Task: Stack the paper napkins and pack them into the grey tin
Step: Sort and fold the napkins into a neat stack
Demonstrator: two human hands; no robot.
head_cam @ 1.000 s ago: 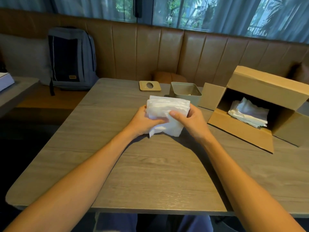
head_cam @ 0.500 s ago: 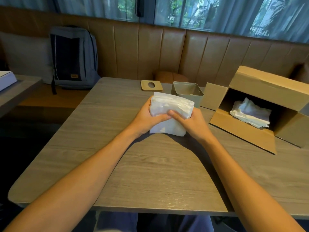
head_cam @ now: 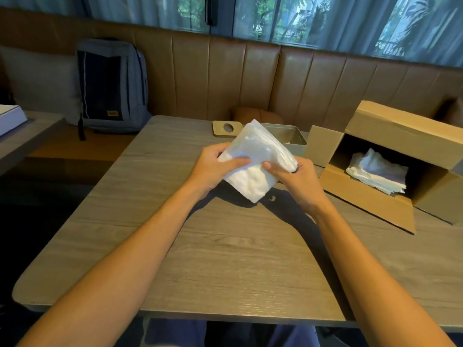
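Note:
A thick stack of white paper napkins (head_cam: 255,156) is held above the table, turned so one corner points down. My left hand (head_cam: 213,169) grips its left edge, thumb across the front. My right hand (head_cam: 298,179) grips its right edge. Just behind the stack stands the grey tin (head_cam: 293,142), open at the top; the stack hides its left part. More white napkins (head_cam: 378,172) lie inside a cardboard box (head_cam: 406,136) on its side at the right.
A tan lid with an oval hole (head_cam: 226,128) lies flat left of the tin. The box's flap (head_cam: 365,199) spreads onto the wooden table (head_cam: 225,246). A grey backpack (head_cam: 112,86) leans on the bench behind, and a second table (head_cam: 22,136) is at the left.
Both hands have lifted the napkin stack off the table and rotated it from square to corner-down, in front of the tin.

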